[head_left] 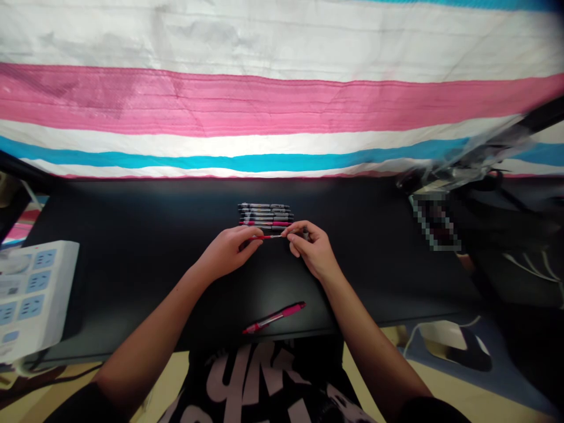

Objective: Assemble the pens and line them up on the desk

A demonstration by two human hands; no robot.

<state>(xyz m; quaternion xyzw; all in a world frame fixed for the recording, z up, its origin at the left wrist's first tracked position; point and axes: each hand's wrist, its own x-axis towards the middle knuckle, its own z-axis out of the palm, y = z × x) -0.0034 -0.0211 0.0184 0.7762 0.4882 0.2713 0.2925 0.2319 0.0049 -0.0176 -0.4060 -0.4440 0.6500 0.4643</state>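
A thin red pen refill (268, 237) is held level between my two hands. My left hand (233, 249) pinches its red part, and the fingers of my right hand (311, 245) close round its right, silvery tip. Whether my right fingers also hold a small part is too small to tell. Just beyond my hands, several black and clear pens (264, 211) lie side by side, with a red pen (264, 223) at the near side of the row. Another red pen (274, 318) lies slanted near the front edge of the black table (365, 264).
At the left stands a white power strip (66, 294) with blue sockets. Clear plastic wrapping (467, 164) and a blurred-out object (435, 222) are at the right. A striped sheet (282, 106) hangs behind the table. Cables show at both sides.
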